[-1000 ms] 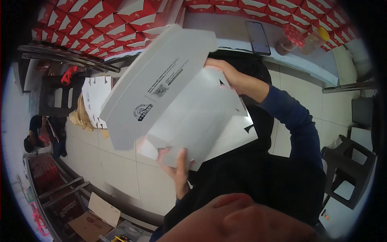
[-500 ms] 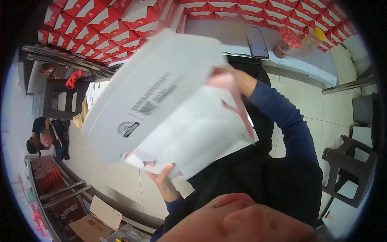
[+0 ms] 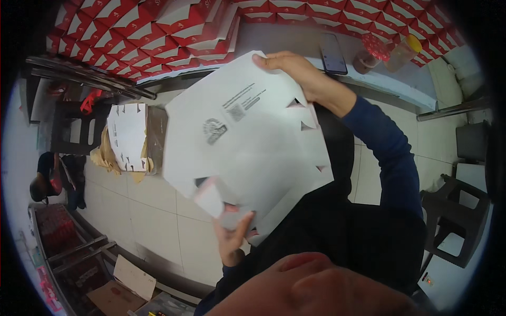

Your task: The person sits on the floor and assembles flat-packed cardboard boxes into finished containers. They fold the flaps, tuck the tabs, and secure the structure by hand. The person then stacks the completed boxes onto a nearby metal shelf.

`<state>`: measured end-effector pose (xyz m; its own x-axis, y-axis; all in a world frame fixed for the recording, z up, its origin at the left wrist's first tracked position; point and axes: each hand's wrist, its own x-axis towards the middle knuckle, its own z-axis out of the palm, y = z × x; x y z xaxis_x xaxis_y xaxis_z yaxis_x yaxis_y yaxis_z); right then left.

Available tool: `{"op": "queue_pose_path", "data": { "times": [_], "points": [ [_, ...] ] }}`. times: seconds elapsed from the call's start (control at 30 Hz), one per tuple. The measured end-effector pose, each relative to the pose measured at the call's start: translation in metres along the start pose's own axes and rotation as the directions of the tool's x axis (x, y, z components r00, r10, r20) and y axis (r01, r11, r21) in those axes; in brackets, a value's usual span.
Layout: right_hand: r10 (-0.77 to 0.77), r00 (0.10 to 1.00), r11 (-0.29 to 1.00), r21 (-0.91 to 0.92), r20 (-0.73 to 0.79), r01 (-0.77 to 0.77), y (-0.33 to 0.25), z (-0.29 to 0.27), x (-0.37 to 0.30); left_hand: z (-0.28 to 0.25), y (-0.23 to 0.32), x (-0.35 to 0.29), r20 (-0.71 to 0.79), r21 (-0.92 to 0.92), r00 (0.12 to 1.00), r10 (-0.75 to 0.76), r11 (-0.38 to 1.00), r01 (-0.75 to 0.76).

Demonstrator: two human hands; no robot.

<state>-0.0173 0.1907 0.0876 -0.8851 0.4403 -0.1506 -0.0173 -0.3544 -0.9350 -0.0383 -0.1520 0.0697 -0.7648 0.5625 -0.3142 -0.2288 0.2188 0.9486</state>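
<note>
A white cardboard box blank [image 3: 263,152] is held up before my body, its plain face with small dark print turned up. Folded flaps with slits run along its right side and lower left corner, and bits of pink show at the cuts. My right hand [image 3: 295,73] grips the far edge, thumb on top of the board. At the near left corner my left hand [image 3: 231,239] is closed on a folded flap, thumb over it; part of that hand is blurred. The board hides its underside and the fingers below it.
Left of the board lies a stack of white blanks [image 3: 127,137] in torn brown paper. Red and white boxes [image 3: 174,31] are piled at the back. A phone [image 3: 333,55] and two jars rest on the grey table [image 3: 400,87]. A dark stool [image 3: 453,216] stands right; another person sits far left.
The board has turned and come lower, the flaps lying flatter against it. My right hand has shifted to its far edge, my left slightly right. The stack at the left now shows more.
</note>
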Motion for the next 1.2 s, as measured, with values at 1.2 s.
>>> {"op": "queue_pose_path", "data": {
  "times": [1.2],
  "points": [
    [-0.717,0.582,0.467,-0.355,0.383,0.810,0.131,0.086,-0.088,0.039,-0.021,0.240,0.179,0.381,0.791,0.585,0.700,-0.604]
  ]
}}
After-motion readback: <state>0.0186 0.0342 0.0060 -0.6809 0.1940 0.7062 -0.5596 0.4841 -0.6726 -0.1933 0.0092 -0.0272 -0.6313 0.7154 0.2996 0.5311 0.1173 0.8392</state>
